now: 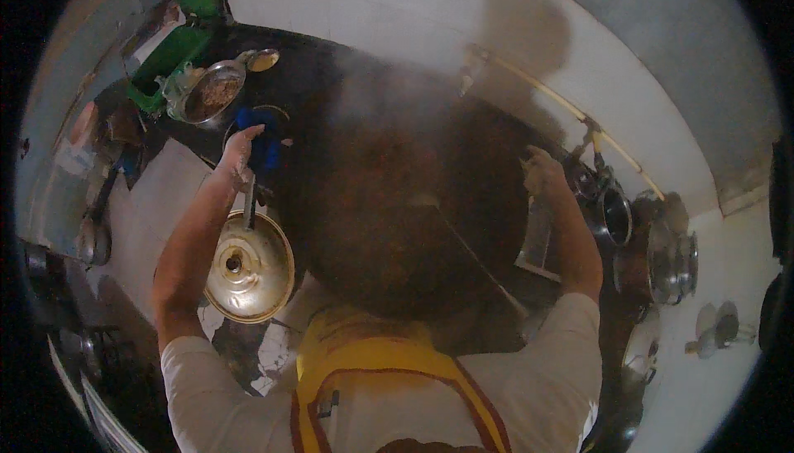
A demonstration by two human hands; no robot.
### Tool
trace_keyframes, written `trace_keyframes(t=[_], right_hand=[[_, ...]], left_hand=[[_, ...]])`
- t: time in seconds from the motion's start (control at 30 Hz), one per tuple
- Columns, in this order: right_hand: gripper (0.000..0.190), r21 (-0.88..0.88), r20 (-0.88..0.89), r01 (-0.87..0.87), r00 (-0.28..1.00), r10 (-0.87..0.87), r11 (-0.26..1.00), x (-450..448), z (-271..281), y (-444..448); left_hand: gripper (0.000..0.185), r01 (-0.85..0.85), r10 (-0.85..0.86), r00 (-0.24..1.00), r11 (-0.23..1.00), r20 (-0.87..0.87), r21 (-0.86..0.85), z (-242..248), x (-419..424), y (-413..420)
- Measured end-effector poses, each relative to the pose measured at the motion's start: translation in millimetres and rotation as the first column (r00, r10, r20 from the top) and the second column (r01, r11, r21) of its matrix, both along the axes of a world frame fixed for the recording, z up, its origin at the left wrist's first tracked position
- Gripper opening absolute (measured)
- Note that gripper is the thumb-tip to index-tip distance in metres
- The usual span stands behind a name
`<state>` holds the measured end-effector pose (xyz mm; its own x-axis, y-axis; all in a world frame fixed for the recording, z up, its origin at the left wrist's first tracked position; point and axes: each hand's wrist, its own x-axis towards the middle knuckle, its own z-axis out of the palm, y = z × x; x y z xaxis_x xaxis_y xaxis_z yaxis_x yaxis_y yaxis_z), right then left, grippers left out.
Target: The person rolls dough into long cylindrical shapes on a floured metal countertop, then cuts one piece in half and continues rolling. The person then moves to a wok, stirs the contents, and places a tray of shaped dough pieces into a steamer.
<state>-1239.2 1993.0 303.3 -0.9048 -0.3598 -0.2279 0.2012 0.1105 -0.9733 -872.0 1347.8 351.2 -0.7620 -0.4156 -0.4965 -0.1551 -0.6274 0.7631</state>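
A wide dark cooking vessel (397, 248), probably a wok, lies before me, with steam over its far part. A long thin handle (477, 254) slants across it towards my right side. At its left, my left hand (237, 150) is beside a blue object (268, 143), perhaps a cloth. A narrow metal handle (249, 201) runs from under that hand to a round, stained metal lid (251, 267); whether I grip it is unclear. My right hand (546, 170) is bent at the vessel's right edge, above a flat grey metal piece (535, 245); its fingertips are blurred.
Back left, a metal bowl of brown crumbly food (214, 96) stands near a spoon (263, 60) and a green open container (152, 90). Along the right wall are a yellow pipe (546, 90), a metal pot (614, 214) and stacked metal pots (673, 260).
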Motion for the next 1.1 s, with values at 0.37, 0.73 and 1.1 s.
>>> trace_keyframes(t=[0.37,0.73,1.1], right_hand=[[0.059,0.533,-0.486,0.004,0.82,0.302,0.846,-135,-39,-29],[0.056,0.427,-0.496,-0.167,0.778,0.385,0.888,-195,-67,-17],[0.049,0.202,-0.882,0.228,0.464,0.076,0.952,-97,75,-159]], left_hand=[[0.047,-0.256,0.258,0.958,0.966,0.128,-0.03,-19,-63,7],[0.046,-0.253,0.251,0.967,0.967,0.046,0.029,-52,-61,3],[0.048,-0.559,0.595,0.774,0.484,-0.215,-0.674,-28,42,38]])
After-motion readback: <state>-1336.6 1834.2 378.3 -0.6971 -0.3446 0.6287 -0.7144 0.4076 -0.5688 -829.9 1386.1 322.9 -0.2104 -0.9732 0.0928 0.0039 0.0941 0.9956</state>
